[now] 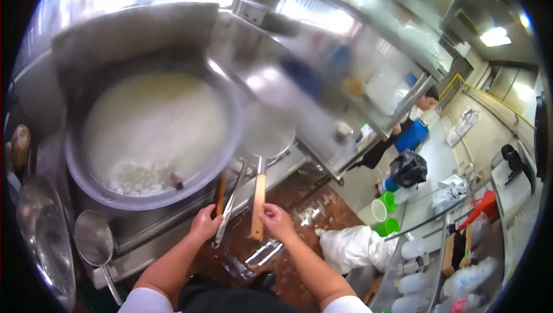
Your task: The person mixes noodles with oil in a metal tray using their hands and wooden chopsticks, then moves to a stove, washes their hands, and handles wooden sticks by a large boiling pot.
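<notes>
My right hand (277, 221) is closed on the light wooden handle (258, 200) of a round strainer (268, 131), whose bowl is hazy in steam to the right of the large pot (230, 166). Fingers of my left hand (205, 223) close around the lower end of a brown wooden handle (221, 189); I cannot make out what it belongs to. Beside that handle runs a long metal handle (230, 212) with a hooked end, between my two hands. White steaming liquid (155, 126) fills the pot, with bubbling foam and a small dark piece near the front rim.
A small sieve (94, 238) and a large metal lid or bowl (45, 244) are at the left. Steel shelving (322, 140) stands at the right. A person (423, 105) is farther back. A white sack (357, 248) and green buckets (387, 226) stand on the right side.
</notes>
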The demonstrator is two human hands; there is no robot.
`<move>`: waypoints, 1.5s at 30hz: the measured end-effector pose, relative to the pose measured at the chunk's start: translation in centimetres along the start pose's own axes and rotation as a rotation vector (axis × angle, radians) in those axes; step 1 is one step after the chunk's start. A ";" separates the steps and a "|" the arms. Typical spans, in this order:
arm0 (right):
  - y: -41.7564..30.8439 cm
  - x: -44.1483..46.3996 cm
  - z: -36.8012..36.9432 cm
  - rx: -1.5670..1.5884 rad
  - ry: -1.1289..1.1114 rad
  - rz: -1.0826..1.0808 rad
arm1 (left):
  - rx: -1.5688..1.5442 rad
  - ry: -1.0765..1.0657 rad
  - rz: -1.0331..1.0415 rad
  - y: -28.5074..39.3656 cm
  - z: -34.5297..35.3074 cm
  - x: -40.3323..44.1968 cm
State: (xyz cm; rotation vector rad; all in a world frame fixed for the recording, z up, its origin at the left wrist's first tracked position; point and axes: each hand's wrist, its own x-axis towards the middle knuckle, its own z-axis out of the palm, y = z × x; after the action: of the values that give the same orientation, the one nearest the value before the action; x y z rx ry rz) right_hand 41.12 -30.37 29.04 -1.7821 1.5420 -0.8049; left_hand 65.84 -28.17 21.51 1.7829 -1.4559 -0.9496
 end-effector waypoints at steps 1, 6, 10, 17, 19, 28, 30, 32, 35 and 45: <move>1.5 0.1 -2.2 0.161 -0.008 0.131 | 0.005 0.018 -0.004 0.3 0.0 -0.3; 5.1 3.1 -16.9 0.321 0.146 -0.055 | 0.124 0.227 0.009 3.4 -0.3 -2.4; 3.8 4.8 -31.3 0.254 0.321 -0.121 | 0.172 0.518 0.158 8.7 0.8 -4.2; -5.4 13.0 -53.5 -0.056 0.671 -0.568 | -0.219 0.491 0.212 19.5 1.9 -2.7; -7.6 16.0 -58.6 -0.192 0.817 -0.713 | -0.297 0.465 0.264 21.7 0.5 -0.9; -12.2 24.8 -75.3 -0.803 1.082 -0.536 | -0.130 0.475 0.840 40.0 -5.0 7.9; -11.2 26.9 -78.8 -0.795 1.061 -0.559 | -0.308 0.274 0.883 44.1 -3.6 10.5; -9.8 29.2 -82.0 -0.696 0.976 -0.552 | -0.127 0.244 1.032 49.4 -2.2 11.9; -9.4 31.4 -83.2 -0.757 1.038 -0.480 | 0.172 0.303 1.298 56.9 0.1 13.6; -9.5 38.0 -83.9 -0.648 0.825 -0.589 | 0.583 0.544 1.558 83.5 9.7 17.9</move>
State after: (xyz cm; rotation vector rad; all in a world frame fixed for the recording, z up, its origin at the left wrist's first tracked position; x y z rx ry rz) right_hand -14.77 -73.24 89.06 -2.6495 1.9428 -1.6085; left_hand 16.41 -61.22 83.58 0.5650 -2.1010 0.7312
